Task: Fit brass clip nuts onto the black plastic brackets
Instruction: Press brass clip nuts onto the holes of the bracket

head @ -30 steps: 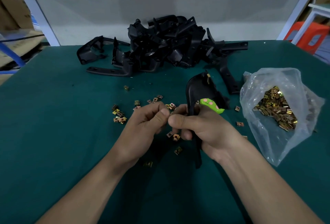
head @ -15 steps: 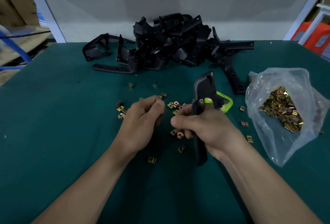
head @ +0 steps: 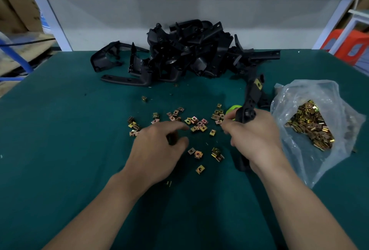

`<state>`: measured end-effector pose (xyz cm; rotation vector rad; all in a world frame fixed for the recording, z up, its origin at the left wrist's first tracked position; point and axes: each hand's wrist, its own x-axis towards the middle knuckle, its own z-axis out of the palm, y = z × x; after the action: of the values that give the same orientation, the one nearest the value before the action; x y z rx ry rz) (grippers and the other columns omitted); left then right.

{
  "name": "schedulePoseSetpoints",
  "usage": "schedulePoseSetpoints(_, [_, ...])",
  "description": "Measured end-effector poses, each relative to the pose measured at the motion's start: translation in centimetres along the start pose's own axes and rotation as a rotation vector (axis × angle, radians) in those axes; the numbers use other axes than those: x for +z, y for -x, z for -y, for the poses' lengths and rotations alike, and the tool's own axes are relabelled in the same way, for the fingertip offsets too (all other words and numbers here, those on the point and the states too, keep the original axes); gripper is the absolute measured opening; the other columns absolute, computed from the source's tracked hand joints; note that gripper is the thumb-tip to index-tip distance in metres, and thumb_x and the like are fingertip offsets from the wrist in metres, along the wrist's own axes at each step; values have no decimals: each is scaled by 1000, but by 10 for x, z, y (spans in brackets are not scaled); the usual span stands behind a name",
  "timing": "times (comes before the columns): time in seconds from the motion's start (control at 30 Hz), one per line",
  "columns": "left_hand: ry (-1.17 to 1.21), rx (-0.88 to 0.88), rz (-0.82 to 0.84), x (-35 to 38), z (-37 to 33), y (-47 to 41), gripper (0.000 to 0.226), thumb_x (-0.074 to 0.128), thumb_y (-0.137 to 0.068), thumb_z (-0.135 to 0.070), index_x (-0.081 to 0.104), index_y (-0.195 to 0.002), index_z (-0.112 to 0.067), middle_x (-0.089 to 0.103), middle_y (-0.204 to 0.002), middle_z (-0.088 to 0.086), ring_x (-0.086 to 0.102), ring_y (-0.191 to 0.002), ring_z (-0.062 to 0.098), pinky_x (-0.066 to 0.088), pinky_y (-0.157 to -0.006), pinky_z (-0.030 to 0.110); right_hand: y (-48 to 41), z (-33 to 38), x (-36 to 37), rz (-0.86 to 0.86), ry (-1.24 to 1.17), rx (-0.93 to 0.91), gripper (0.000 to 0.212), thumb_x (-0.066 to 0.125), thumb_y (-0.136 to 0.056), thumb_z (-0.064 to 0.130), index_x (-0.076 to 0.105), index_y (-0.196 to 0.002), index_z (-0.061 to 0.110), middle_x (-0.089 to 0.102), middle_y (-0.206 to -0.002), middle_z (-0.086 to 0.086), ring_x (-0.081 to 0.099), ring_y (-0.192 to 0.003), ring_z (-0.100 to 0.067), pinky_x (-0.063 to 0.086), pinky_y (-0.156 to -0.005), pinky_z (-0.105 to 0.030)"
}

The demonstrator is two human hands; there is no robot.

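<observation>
Seen from the head: gripping a black bracket [head: 252, 98] in the right hand [head: 253, 138], tipped up for another nut, one brass nut [head: 258, 84] already on top. Reaching the left hand [head: 157, 150], loose and empty, toward clip nuts [head: 196, 125] on the table [head: 60, 130], likely to pick one.

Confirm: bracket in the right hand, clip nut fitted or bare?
Fitted: one brass clip nut sits on the far end of the bracket that the right hand grips.

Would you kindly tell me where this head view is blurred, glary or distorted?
Head view: fingers of the left hand and right hand, gripping a black plastic bracket, are motion-blurred; the clear plastic bag shows pale sheen; the wide lens splays the white frame posts.
</observation>
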<state>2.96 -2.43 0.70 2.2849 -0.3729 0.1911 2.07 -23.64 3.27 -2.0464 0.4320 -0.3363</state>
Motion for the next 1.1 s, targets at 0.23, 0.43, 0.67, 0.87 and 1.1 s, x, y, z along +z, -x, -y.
schedulePoseSetpoints(0.23, [-238,337,-21,31,-30,-29,26,74,-90,-26,76,-115,-29,68,-105,-7,57,-100,16,42,-91,27,-3,-3,0,-73,36,31,18,66,-70,25,61,-65,8,54,-48,5,58,-52,-22,37,-43,-25])
schedulePoseSetpoints(0.43, [-289,366,81,42,-26,-46,12,72,-92,-32,81,-99,-32,67,-96,-1,55,-93,23,34,-81,32,1,-4,-1,-77,147,-88,29,68,-82,28,56,-56,36,53,-48,13,49,-48,-13,30,-38,-20])
schedulePoseSetpoints(0.67, [-202,166,-191,33,-32,-29,28,63,-92,-39,71,-69,-25,60,-61,-9,56,-60,15,31,-57,28,2,-4,5,-75,237,-81,25,64,-78,24,49,-59,20,55,-55,2,54,-57,-26,36,-50,-32])
schedulePoseSetpoints(0.87, [311,-251,-207,-5,-10,-16,18,66,-85,-38,78,-72,-36,72,-61,-11,66,-56,3,49,-52,17,13,-1,10,-70,453,-184,24,70,-80,34,49,-71,26,66,-71,-1,57,-69,-33,46,-61,-35])
schedulePoseSetpoints(1.1, [672,-239,10,-14,1,-11,25,78,-80,3,84,-80,-21,79,-80,5,69,-72,7,52,-70,14,19,0,22,-15,667,-252,27,71,-82,42,66,-107,32,70,-84,2,67,-83,-34,37,-65,-32])
